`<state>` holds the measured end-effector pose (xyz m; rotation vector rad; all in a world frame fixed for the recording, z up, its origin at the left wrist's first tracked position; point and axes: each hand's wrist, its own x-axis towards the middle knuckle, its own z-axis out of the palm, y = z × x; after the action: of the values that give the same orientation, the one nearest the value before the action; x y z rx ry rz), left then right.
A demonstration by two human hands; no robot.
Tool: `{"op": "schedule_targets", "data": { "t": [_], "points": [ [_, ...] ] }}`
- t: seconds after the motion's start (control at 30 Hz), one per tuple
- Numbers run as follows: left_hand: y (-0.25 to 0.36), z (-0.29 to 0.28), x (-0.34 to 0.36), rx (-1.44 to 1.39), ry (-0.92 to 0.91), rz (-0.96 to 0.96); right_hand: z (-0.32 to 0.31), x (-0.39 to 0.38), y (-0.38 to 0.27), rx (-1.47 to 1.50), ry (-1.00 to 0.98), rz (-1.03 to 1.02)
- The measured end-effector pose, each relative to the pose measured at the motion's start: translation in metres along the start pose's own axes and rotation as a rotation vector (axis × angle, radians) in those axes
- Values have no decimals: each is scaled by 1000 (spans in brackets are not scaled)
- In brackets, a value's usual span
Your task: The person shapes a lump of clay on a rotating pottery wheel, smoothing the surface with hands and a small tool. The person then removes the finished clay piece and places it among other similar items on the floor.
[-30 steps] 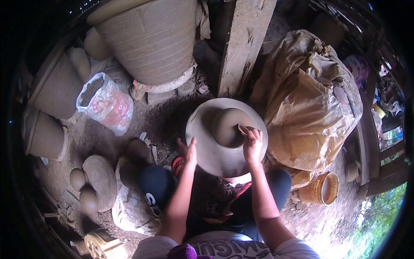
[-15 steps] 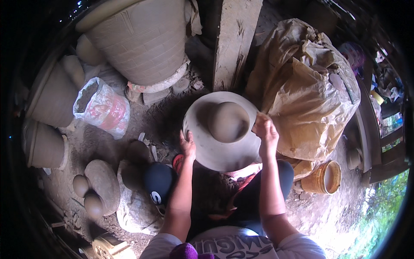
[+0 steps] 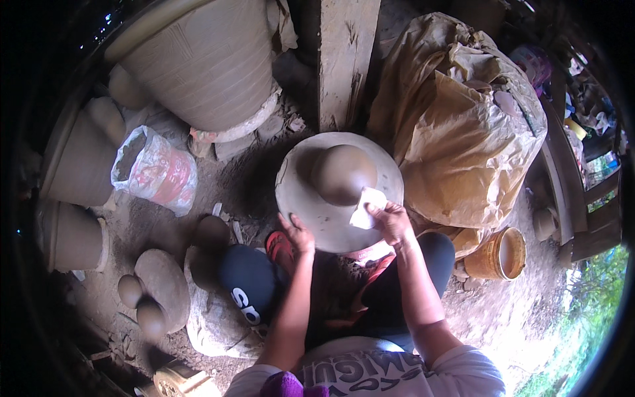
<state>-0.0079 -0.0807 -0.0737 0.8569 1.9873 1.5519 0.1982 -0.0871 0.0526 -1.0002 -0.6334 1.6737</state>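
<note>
In front of me is a wide, round clay wheel-like disc (image 3: 331, 233). A smooth, rounded brown clay pot form (image 3: 344, 175) sits near its middle, its underside hidden. My left hand (image 3: 299, 235) rests at the disc's near left rim, fingers stretched out and apart. Over the near right part of the disc, my right hand (image 3: 395, 223) pinches a flat white piece (image 3: 368, 209), cloth-like, whose material I cannot make out for certain. The white piece's upper end lies close to the side of the clay form.
A big clay planter (image 3: 202, 73) stands far left, near a sack (image 3: 155, 172) of earth. A wooden post (image 3: 345, 63) rises behind the disc. Brown sheeting covers a bulky heap (image 3: 463, 139) at right, with a bucket (image 3: 506, 255) nearer. Two clay balls (image 3: 152, 319) lie at left.
My right hand has left the disc's right rim and come inward, now showing the white piece. My left hand has slid slightly along the near left rim. The view has shifted a little.
</note>
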Motion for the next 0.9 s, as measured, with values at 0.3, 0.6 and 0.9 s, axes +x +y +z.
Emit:
{"op": "schedule_targets", "data": {
  "t": [0.3,0.6,0.9],
  "points": [
    [101,-59,-44,-247,-873,97,14,-6,32,-232,-68,-60],
    [116,-37,-51,-394,-752,173,22,-8,25,123,-15,-97],
    [115,-41,-45,-88,-539,510,27,-20,25,-292,-155,-84]
  ]
}}
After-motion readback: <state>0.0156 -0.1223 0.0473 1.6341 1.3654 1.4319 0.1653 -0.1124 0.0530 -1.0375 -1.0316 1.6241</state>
